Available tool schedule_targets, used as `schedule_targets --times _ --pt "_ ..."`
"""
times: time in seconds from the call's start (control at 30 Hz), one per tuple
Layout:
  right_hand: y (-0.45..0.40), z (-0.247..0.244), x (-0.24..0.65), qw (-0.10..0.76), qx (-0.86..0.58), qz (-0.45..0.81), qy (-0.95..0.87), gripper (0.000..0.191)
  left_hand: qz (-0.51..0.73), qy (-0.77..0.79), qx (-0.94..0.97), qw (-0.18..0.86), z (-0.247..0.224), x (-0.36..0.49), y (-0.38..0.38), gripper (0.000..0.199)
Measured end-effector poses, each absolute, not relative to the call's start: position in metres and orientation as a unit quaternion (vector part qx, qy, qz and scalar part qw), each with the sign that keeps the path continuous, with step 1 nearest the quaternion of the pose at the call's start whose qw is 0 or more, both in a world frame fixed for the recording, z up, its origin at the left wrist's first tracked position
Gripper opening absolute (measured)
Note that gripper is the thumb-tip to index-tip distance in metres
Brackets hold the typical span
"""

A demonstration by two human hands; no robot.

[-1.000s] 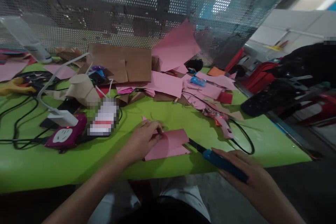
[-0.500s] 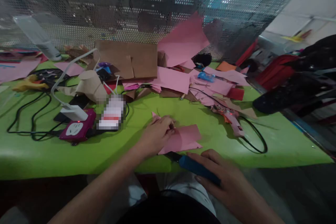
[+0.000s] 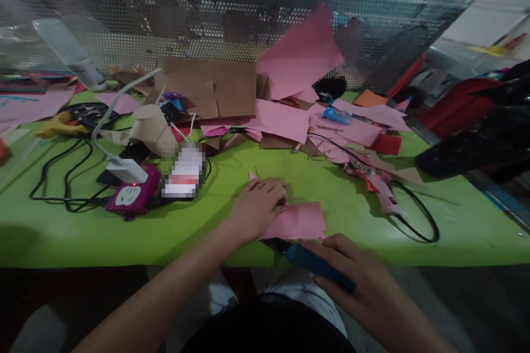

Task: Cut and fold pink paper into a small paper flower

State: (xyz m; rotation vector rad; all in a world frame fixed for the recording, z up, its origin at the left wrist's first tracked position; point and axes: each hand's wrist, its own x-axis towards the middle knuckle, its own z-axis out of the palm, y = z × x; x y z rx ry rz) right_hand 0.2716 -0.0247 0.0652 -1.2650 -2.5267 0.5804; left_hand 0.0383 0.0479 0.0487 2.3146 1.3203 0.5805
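My left hand (image 3: 259, 207) bears down on a piece of pink paper (image 3: 300, 219) near the front edge of the table, its fingers curled and partly hiding the sheet. A small pink tip of paper pokes out beyond the knuckles. My right hand (image 3: 351, 270) grips the blue handle of a utility knife (image 3: 308, 259). The knife's dark blade points left and lies along the near edge of the pink paper, just below my left hand; whether it touches the paper I cannot tell.
Right of the paper lies a pink glue gun (image 3: 383, 190) with a looping black cord. A purple power socket (image 3: 132, 196) with a white charger and a blurred phone (image 3: 184, 171) are on the left. Behind stand a cardboard box (image 3: 211, 88) and pink sheets (image 3: 298, 60) against perforated metal.
The whole view has shifted, so table things appear slightly further right. My left hand stays on the pink paper, and the knife in my right hand keeps nearly the same place beside it.
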Motion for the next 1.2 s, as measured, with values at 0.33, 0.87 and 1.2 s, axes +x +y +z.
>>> schedule_targets --times 0.33,0.87,1.2 --pt "-0.027 0.057 0.272 0.121 -0.44 0.198 -0.867 0.048 0.229 0.466 0.823 0.232 0.051 0.036 0.051 0.006" --pt "0.106 0.145 0.301 0.191 -0.502 0.027 -0.843 0.041 0.316 0.474 0.777 0.266 0.041 0.042 0.044 0.026" --pt "0.256 0.131 0.279 0.127 -0.638 -0.042 -0.758 0.032 0.2 0.492 0.817 0.224 0.06 0.042 0.047 0.037"
